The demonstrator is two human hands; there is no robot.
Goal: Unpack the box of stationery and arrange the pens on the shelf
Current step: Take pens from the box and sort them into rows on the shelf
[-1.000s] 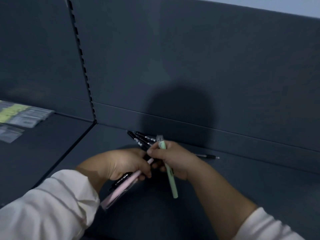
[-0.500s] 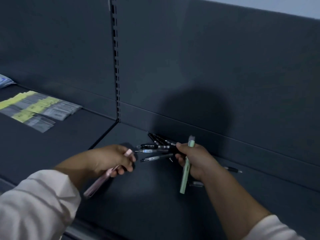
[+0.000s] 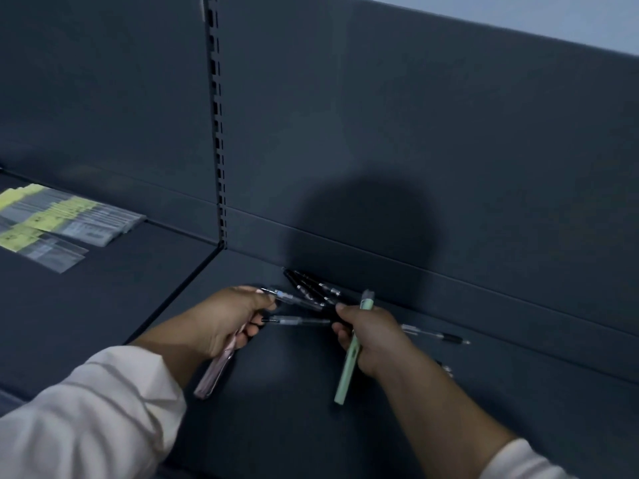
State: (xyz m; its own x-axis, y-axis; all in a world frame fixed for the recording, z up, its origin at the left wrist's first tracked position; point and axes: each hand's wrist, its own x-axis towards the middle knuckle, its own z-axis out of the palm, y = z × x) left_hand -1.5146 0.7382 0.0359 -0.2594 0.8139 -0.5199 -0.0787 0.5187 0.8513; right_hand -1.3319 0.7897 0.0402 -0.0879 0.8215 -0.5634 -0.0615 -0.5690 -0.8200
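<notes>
Gripping a pink pen (image 3: 216, 373) in the left hand (image 3: 224, 319), while also pinching the end of a clear pen (image 3: 294, 299). Clutching a green pen (image 3: 347, 371) in the right hand (image 3: 370, 337), low over the dark shelf (image 3: 276, 426). Lying against the back panel just beyond both hands: a cluster of black pens (image 3: 307, 285).

Pink pen (image 3: 214, 375) partly inside left hand (image 3: 221, 319).

Nothing is legible: the print on the yellow-and-clear flat plastic packets (image 3: 65, 219) on the far left shelf is too blurred.
</notes>
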